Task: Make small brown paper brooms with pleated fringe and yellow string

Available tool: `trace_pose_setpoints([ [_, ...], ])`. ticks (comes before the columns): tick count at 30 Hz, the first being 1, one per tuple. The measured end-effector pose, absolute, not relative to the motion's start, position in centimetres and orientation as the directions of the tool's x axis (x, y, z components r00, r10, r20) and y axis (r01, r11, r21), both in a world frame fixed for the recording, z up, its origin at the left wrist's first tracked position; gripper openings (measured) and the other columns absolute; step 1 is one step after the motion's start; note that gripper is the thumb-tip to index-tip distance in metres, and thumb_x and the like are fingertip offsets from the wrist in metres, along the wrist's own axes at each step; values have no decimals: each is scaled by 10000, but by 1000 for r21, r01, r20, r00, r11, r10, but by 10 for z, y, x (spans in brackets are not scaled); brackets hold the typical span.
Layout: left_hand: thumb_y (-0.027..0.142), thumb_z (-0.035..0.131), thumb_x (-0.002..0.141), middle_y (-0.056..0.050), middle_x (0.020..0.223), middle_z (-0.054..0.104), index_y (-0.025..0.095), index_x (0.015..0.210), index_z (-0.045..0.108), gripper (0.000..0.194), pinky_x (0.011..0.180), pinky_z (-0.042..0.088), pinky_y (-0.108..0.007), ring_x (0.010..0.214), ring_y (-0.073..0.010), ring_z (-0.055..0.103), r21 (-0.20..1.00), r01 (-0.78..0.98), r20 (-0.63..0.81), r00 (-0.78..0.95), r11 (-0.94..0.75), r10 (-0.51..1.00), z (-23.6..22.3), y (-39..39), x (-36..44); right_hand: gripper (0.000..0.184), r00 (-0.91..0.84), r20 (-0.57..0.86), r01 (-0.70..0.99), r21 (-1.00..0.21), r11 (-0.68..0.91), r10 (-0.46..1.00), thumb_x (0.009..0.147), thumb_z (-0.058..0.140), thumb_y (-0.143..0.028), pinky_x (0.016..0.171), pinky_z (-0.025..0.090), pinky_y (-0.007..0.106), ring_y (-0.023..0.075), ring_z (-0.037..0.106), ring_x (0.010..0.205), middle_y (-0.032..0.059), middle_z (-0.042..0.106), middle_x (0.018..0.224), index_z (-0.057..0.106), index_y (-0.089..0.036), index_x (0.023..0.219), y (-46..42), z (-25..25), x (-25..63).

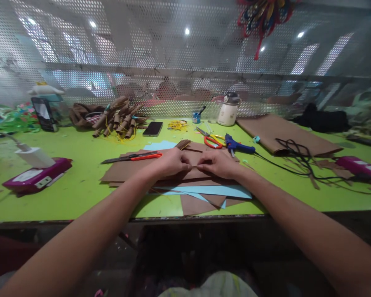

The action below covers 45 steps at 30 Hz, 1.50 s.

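My left hand (172, 162) and my right hand (215, 163) meet over a stack of brown paper sheets (132, 172) on the green table (80, 185). Both hands are closed in a pinch, fingertips almost touching, on a thin brown strip (194, 166) between them. Light blue sheets (216, 190) stick out under the brown ones. A red-handled utility knife (136, 157) lies just left of my left hand. A small bundle of thin brown sticks (183, 144) rests just beyond my hands.
Orange scissors (212, 140), a blue glue gun (237, 145) with a black cord, a phone (152, 128), rolled brown paper tubes (117, 119), a white jug (228, 109), brown sheets at right (284, 134), and purple boxes (37, 175) at both sides lie on the table. A perforated screen (173, 62) backs it.
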<state>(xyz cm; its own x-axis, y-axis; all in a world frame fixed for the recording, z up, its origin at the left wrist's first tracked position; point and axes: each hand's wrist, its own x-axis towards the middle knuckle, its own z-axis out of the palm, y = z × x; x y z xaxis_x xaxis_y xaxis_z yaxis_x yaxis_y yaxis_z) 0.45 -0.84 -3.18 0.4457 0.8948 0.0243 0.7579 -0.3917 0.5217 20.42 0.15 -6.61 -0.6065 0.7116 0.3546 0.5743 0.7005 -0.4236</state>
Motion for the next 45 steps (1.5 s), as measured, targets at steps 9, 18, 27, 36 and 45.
trace_pose_setpoints([
  [9,282,613,652,16,500,557,178,624,675,124,481,324,-228,519,-129,478,535,732,79,453,-421,888,-43,0,2,130,-667,405,521,-347,780,625,807,582,-124,650,419,244,139,558,693,52,635,750,699,-139,751,5,-72,204],
  [18,246,576,694,-5,572,590,189,666,667,111,513,330,-241,560,-147,497,424,751,65,532,-506,844,-42,1,1,126,-688,369,572,-254,780,625,812,561,-93,655,380,236,136,532,706,44,627,766,666,-139,759,1,-68,201],
  [27,205,512,717,-51,679,674,199,716,686,174,548,345,-252,606,-169,551,185,760,87,619,-623,781,-38,-1,-7,143,-721,339,599,-131,790,604,849,532,-126,640,346,240,144,518,733,52,606,793,635,-138,750,1,-69,205],
  [36,187,490,756,-67,672,653,182,707,659,176,524,295,-273,573,-178,531,-79,734,87,679,-675,729,-35,-6,-8,144,-719,287,647,-54,761,632,850,537,-144,633,314,254,143,517,722,47,614,793,650,-150,760,-4,-62,216],
  [45,239,485,806,-105,784,642,153,768,621,165,548,339,-296,639,-203,563,-213,640,88,765,-739,637,-33,-19,-2,135,-749,292,640,90,763,594,836,514,-148,609,296,275,167,494,705,71,604,771,629,-143,766,-6,-67,217],
])
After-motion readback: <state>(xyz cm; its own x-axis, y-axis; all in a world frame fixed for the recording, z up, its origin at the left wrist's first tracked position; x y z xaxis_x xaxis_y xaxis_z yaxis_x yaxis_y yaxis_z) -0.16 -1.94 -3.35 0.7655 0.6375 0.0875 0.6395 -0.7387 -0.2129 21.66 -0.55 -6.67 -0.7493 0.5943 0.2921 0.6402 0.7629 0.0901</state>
